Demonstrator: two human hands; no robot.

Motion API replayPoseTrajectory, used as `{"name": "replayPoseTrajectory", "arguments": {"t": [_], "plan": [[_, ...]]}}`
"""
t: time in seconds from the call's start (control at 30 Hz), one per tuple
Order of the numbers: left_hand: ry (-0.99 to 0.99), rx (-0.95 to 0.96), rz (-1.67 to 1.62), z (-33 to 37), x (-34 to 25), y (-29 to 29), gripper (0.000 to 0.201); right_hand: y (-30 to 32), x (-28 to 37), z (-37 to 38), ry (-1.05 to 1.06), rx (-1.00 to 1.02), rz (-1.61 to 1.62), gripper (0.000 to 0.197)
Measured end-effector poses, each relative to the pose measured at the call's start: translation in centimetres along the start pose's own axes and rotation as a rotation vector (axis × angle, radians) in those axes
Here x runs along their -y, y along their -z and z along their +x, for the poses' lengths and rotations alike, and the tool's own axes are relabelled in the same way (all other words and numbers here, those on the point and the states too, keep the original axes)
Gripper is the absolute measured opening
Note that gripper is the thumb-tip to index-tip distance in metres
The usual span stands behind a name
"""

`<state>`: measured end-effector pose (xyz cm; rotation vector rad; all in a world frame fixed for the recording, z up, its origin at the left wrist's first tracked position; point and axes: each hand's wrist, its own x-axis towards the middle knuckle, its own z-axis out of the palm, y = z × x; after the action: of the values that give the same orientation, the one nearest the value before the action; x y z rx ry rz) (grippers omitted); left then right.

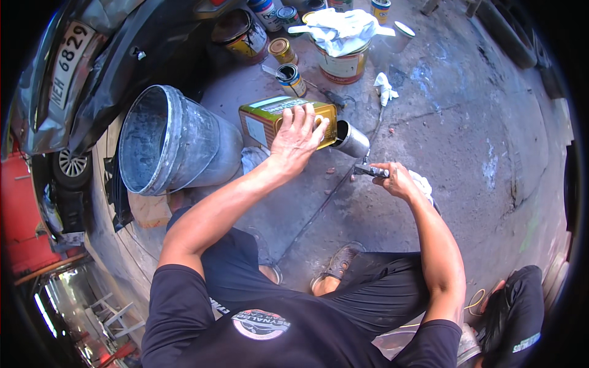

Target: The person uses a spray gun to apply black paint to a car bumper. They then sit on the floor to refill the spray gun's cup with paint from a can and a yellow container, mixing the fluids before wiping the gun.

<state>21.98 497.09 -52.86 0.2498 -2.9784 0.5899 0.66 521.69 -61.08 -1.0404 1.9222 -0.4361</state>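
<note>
- Left hand (296, 138): spread fingers clasp tilted rectangular tin (260, 121).
- Metal cup (356, 141): just right of that grip, at tin's end.
- Right hand (399, 181): fingers curled round spray gun (370, 170).

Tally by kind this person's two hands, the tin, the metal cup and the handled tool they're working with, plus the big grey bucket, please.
Hands: 2, left hand and right hand
Rectangular tin: 1
Metal cup: 1
Handled tool: 1
Grey bucket: 1
Total: 6

Auto wkshp: car (118, 76), paint cans (244, 44)
</note>
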Motion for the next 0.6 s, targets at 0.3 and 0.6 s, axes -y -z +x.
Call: {"name": "replayPoseTrajectory", "arguments": {"t": [0.3,0.6], "plan": [[-0.009,0.013,-0.115,-0.7,2.0,0.1,0.053,0.0,1.0,0.3,-0.02,0.04,0.024,0.049],[0.012,0.119,-0.182,-1.7,9.2,1.2,0.091,-1.2,4.3,1.5,0.119,0.019,0.174,0.05]]}}
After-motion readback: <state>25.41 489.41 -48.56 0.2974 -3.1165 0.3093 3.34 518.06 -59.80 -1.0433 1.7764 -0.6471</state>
